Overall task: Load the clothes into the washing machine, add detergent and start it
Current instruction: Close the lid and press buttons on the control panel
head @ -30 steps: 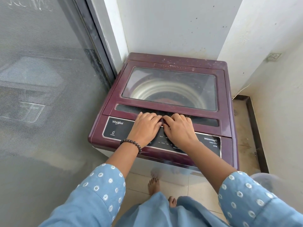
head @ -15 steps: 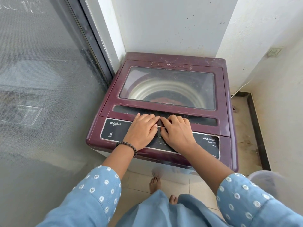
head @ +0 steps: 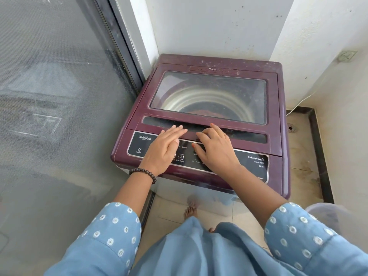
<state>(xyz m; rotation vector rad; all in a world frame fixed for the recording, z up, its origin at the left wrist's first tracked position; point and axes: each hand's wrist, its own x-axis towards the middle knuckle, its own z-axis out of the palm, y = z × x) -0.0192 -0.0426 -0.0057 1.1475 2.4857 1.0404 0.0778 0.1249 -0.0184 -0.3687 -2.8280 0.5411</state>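
The maroon washer (head: 209,124) sits in the far corner, its glass lid (head: 209,96) closed over the ribbed steel drum — a mesh screen (head: 59,116) stands left, a floor drain (head: 292,128) right. Both hands lie flat on the glossy black panel (head: 256,162): left hand (head: 163,148) and right hand (head: 215,150), fingers straight, holding nothing. Since a second ago they have parted, uncovering the Start/Pause button (head: 180,156).

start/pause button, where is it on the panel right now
In the head view the Start/Pause button sits low on the washing machine's control panel, in the gap between the left hand and right hand, nearer the left.
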